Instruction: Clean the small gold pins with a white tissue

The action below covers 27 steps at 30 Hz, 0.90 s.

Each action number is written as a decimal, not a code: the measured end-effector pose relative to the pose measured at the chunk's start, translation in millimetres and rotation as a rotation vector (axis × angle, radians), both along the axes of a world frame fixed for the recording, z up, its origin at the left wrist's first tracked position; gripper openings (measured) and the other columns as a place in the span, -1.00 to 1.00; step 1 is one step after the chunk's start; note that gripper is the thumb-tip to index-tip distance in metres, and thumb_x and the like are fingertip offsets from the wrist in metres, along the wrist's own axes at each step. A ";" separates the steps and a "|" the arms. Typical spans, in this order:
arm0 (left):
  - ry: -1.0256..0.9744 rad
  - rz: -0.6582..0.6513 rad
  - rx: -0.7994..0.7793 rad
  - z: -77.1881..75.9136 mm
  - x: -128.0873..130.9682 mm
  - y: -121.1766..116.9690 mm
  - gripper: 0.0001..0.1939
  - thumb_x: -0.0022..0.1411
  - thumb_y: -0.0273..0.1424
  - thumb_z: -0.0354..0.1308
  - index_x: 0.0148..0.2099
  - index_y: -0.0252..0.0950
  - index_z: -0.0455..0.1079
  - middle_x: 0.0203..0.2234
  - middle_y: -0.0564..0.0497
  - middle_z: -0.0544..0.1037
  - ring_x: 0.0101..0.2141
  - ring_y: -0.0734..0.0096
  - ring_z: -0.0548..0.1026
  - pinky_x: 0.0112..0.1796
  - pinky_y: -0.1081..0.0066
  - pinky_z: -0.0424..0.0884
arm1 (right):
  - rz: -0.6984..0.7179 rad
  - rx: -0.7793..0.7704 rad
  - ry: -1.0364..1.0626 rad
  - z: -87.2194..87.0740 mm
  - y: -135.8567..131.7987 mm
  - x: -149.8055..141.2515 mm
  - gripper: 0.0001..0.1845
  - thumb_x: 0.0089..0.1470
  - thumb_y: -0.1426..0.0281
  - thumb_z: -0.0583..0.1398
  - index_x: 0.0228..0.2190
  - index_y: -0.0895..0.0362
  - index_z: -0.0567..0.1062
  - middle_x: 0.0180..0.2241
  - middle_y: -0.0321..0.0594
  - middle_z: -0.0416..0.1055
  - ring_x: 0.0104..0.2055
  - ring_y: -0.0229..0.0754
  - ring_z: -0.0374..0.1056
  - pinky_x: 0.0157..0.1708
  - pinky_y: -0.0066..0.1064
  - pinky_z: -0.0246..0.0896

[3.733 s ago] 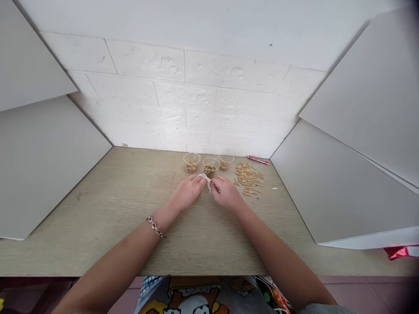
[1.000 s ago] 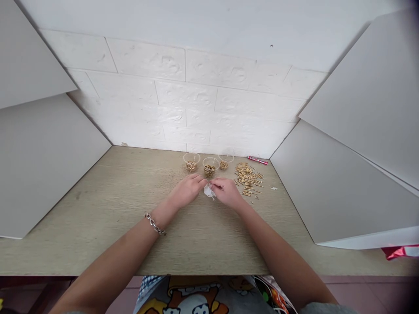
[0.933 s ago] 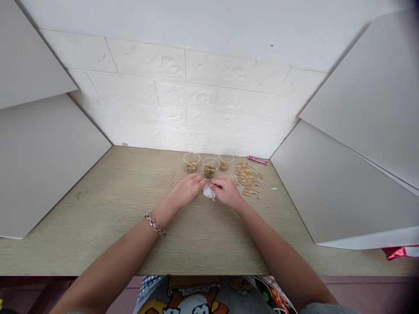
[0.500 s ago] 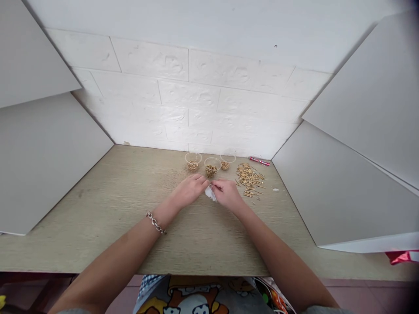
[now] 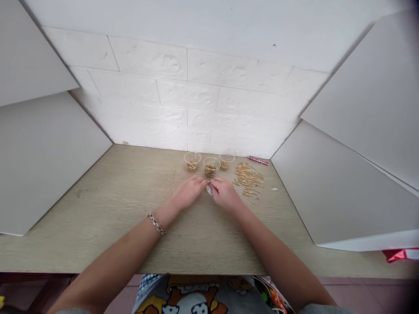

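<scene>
My left hand (image 5: 192, 190) and my right hand (image 5: 224, 192) meet at the fingertips over the middle of the table. Both are closed in a pinch; whatever small piece lies between them is too small to make out. Under the fingertips shows a white scrap (image 5: 209, 189), partly hidden by the right hand. Just beyond the hands stands a clear cup (image 5: 210, 170) of small golden pieces. Another clear cup (image 5: 192, 165) with copper-coloured pieces is to its left, and a third cup (image 5: 224, 164) with golden pieces is behind to the right.
A pile of thin golden pins (image 5: 248, 178) lies right of the cups, with a red patterned tube (image 5: 258, 160) behind it. Fine brown specks (image 5: 173, 176) are scattered at left. Grey panels (image 5: 356, 187) flank the wooden table (image 5: 203, 244), and a white brick-pattern wall (image 5: 170, 96) closes the back.
My right hand has shifted slightly left, and its fingertips now meet the left ones. Less of the white scrap shows. A thin piece visible in the right fingers earlier is no longer distinct.
</scene>
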<state>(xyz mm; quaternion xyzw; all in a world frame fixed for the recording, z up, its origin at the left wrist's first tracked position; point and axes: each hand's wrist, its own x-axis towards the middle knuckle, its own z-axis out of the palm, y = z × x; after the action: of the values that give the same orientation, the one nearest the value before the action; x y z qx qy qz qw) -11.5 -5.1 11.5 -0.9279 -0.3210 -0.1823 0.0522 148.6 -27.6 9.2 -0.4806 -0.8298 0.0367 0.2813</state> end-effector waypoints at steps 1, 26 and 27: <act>-0.047 0.019 -0.024 -1.0 0.3 0.5 -0.84 0.20 -0.52 -0.12 -0.32 -0.36 0.29 -0.44 -0.02 0.40 -0.38 0.41 0.33 -0.31 0.42 0.27 | -0.011 -0.009 0.020 1.5 0.8 -0.1 -0.75 0.07 0.48 -0.03 -0.53 0.17 0.38 -0.51 -0.21 0.27 -0.43 -0.26 0.18 -0.39 -0.44 0.05; -0.247 0.055 -0.150 -3.5 0.1 0.9 -0.76 0.26 -0.41 -0.18 -0.28 -0.35 0.31 -0.45 -0.01 0.42 -0.41 0.47 0.36 -0.37 0.46 0.28 | 0.034 -0.066 0.086 -4.1 5.9 3.6 -0.79 0.10 0.44 -0.01 -0.40 0.17 0.42 -0.44 -0.22 0.30 -0.39 -0.28 0.20 -0.37 -0.46 0.06; -0.244 0.056 -0.152 -4.0 0.2 0.8 -0.76 0.26 -0.41 -0.17 -0.28 -0.35 0.31 -0.45 -0.01 0.43 -0.41 0.46 0.36 -0.37 0.46 0.28 | 0.035 -0.066 0.083 -4.7 5.9 3.4 -0.79 0.10 0.44 -0.02 -0.40 0.17 0.41 -0.44 -0.22 0.30 -0.38 -0.27 0.20 -0.36 -0.46 0.06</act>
<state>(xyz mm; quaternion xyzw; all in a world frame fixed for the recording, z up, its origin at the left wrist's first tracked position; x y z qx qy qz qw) -11.4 -4.3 7.5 -0.8907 -0.3637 -0.2675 -0.0523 152.0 -21.7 4.5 -0.4729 -0.8241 0.0889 0.2987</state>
